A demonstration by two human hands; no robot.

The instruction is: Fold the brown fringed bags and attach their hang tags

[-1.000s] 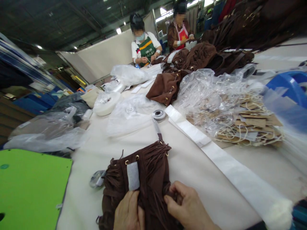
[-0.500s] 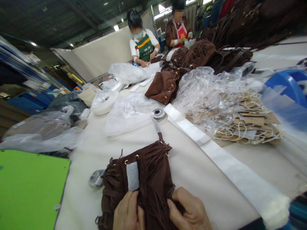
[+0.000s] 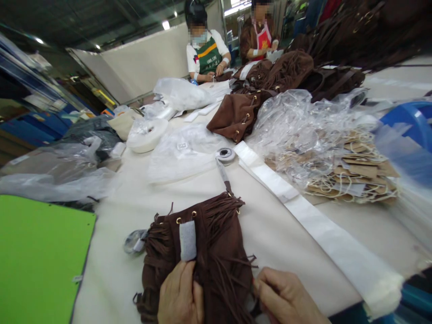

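Bag (image 3: 221, 240), dark brown and fringed, lies on the pale desk (image 3: 286, 252), a gray roll (image 3: 225, 155) beyond it. The left hand (image 3: 178, 294) rests on its front, fingers together below a gray patch (image 3: 188, 240); any grip is unclear. The right hand (image 3: 286, 297), fingers drawn in, meets the bag's right edge; its hold is hidden.

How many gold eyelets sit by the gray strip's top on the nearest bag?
2: left eyelet, right eyelet, at the upper corners of the gray strip; others elsewhere may be hidden.
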